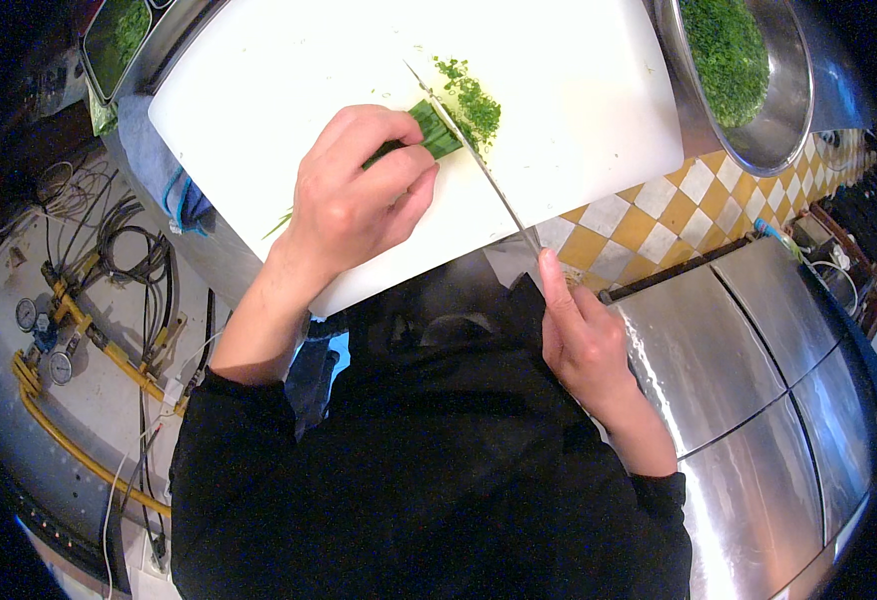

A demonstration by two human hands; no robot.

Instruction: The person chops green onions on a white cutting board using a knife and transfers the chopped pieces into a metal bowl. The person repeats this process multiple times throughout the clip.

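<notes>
My left hand is closed over a bundle of green onions, pressing it against the white cutting board. Thin green ends stick out behind its wrist side. In my right hand is a kitchen knife, the fingers wrapped round its handle, which the hand mostly hides. Its blade lies slantwise across the cut end of the bundle, close to my left fingertips. Just right of the blade, finely chopped green onion is heaped on the board.
A steel bowl of chopped greens stands at the far right, and another container of greens at the far left. A blue cloth lies by the board's left edge. Steel cabinets are at right; yellow pipes with gauges at left.
</notes>
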